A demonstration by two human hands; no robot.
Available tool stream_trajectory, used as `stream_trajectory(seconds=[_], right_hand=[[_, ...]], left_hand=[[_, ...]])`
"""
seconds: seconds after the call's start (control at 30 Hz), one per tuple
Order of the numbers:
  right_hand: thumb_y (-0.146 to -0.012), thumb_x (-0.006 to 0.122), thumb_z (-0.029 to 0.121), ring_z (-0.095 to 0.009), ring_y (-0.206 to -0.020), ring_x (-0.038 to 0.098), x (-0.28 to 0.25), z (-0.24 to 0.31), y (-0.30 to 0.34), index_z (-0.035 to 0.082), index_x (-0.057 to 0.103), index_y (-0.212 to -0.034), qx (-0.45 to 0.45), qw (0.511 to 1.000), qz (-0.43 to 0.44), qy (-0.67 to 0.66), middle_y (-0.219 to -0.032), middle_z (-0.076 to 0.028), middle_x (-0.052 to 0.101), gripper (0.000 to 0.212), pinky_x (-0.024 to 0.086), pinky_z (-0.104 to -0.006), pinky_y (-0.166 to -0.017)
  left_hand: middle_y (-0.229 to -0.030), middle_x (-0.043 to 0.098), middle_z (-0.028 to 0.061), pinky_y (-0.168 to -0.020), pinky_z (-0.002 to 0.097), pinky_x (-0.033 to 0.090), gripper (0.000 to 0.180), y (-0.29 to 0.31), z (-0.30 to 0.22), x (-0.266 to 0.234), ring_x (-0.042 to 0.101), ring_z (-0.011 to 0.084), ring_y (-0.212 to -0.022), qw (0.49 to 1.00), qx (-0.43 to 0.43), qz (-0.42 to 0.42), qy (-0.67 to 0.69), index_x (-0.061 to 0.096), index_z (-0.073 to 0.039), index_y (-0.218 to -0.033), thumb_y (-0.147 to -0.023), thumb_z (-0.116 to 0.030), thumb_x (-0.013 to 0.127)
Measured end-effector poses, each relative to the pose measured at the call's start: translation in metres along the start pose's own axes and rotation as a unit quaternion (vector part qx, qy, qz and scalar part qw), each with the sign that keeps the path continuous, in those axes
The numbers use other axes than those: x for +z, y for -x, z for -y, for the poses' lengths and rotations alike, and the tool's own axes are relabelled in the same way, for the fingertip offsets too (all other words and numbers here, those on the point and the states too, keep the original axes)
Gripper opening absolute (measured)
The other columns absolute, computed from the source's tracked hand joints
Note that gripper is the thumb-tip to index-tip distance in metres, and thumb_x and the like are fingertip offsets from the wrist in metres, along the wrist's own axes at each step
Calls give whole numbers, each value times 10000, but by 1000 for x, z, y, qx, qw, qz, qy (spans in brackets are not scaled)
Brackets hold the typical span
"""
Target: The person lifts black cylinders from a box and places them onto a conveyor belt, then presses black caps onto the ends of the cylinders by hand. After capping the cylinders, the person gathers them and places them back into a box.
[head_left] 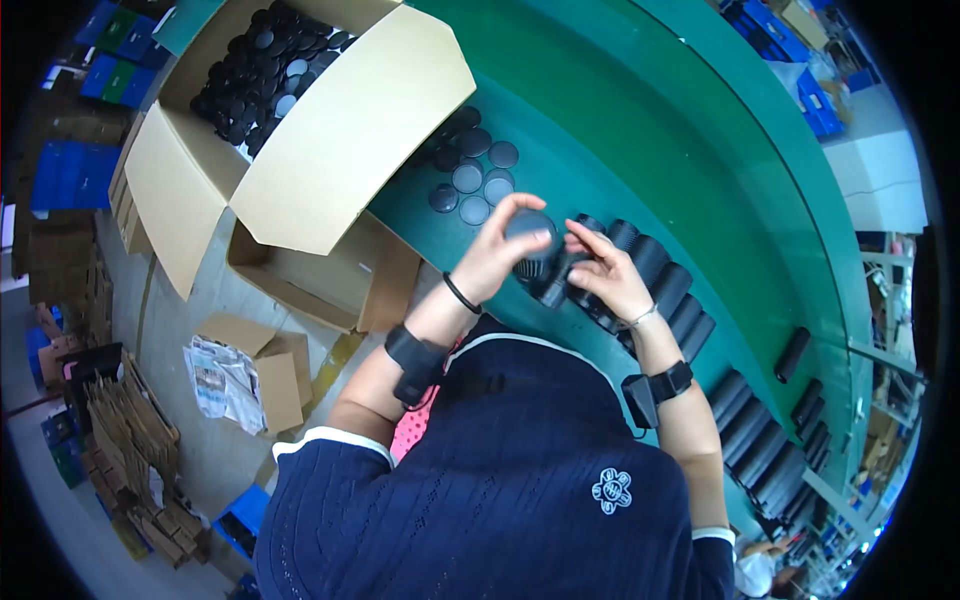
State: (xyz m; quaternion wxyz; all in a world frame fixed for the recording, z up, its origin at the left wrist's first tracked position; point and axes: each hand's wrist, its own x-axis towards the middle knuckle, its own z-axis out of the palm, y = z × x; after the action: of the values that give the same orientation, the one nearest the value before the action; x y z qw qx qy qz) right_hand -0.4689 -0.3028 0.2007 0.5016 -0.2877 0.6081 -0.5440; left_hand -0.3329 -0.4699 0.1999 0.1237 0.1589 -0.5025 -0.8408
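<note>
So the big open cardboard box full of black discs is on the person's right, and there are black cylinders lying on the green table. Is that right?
Not quite: the head view shows the open cardboard box full of black discs on the person's left. Black cylinders do lie on the green table.

Factory workshop: green workbench (620, 110), blue crates (75, 178), cartons (350, 130)

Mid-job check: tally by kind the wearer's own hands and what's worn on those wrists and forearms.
Bare hands: 2 (left hand, right hand)
Black strapped forearm devices: 2
Black wristband: 1
Thin bracelet: 1
Total: 6
</note>
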Motion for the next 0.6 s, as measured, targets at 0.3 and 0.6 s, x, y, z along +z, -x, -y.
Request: stream_trajectory(seconds=[0.3,0.6], right_hand=[[-621,796,130,-293,-1105,537,-8,35,38,43,476,-1309,-139,940,-107,292,-1188,-145,560,764,401,-367,-967],[-557,757,27,-317,-1017,514,-42,35,76,99,555,-1244,-167,803,-289,494,-1079,-132,538,720,405,-400,-910]], left_hand=[[-1112,566,153,-990,396,394,340,-45,-6,29,527,264,-1096,922,-27,130,364,541,-10,-1105,-836,-215,576],[-1179,534,122,-1010,430,379,323,-76,30,56,470,270,-1183,913,-95,192,347,534,-37,-1154,-916,-253,510]])
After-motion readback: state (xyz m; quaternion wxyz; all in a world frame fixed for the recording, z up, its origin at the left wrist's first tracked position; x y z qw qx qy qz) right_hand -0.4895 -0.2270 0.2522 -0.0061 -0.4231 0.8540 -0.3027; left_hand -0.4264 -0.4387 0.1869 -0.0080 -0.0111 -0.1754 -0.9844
